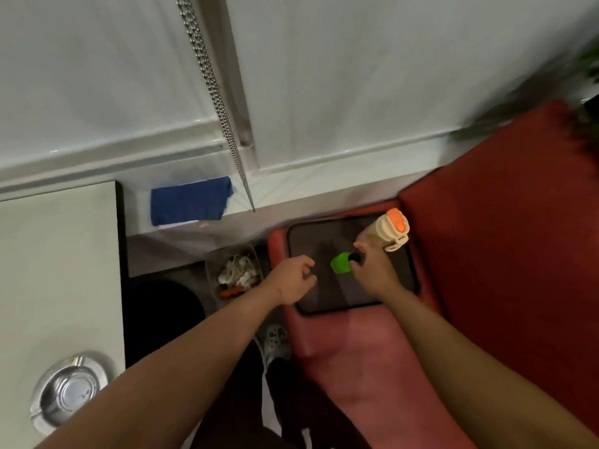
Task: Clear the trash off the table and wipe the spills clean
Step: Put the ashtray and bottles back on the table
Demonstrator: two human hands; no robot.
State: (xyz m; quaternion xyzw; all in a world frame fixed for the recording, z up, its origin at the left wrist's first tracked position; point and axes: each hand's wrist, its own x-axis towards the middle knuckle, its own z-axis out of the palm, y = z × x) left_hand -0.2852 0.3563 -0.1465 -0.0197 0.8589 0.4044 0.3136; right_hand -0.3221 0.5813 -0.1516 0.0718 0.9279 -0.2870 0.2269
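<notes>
While you leaned over the red seat [372, 345], your right hand [372, 270] was curled round something small and dark beside a bright green cap [341, 262], just above the middle of the dark tray [324, 296] that lay on the seat cushion. What exactly that hand pinched I could not tell; the dark bit showed only between thumb and fingers. Your left hand [291, 280] hovered at the tray's left edge, fingers loosely bent and holding nothing, a little apart from the green cap.

A cream bottle with an orange top [389, 230] stood tilted at the tray's far right corner, touching or just behind your right thumb.

On the floor between the seat and the table sat a small bin [212, 264], filled with crumpled white tissues [238, 270] and something orange near its front wall. A blue cloth [191, 200] lay folded on the white ledge [291, 189] along the wall, left of where the bead chain [214, 89] ended. The white table [58, 254] filled the left side, and a round metal ashtray [69, 390] rested near its front edge. A white perforated shoe [277, 340] showed below, beside the seat's front.
</notes>
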